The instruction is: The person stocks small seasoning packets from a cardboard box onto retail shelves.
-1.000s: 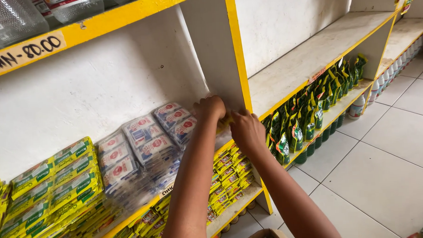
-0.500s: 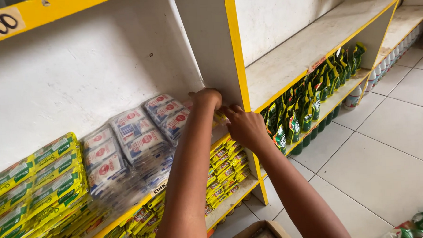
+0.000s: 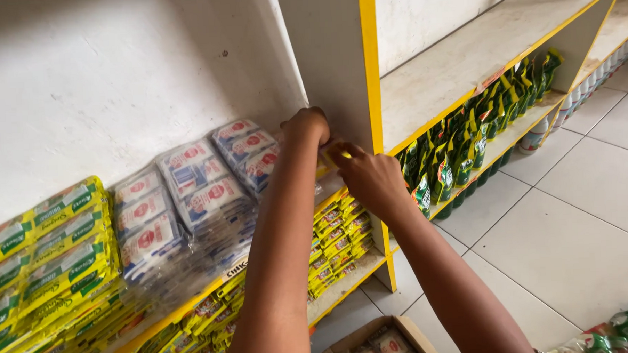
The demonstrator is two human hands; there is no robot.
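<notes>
Yellow packet (image 3: 329, 155) pinched between left hand (image 3: 307, 126) and right hand (image 3: 370, 178).

Head view — downward, close to shelf (image 3: 193, 309)

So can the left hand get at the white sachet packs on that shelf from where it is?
Probably yes. The left hand is at the shelf's right end, right beside the white sachet packs, with nothing between them; the right hand sits off to the other side.

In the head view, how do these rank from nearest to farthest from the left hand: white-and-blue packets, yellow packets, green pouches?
From the left hand:
1. White-and-blue packets, just to its left on the same shelf.
2. Green pouches, to the right, past the yellow divider.
3. Yellow packets, far left on the shelf.
</notes>
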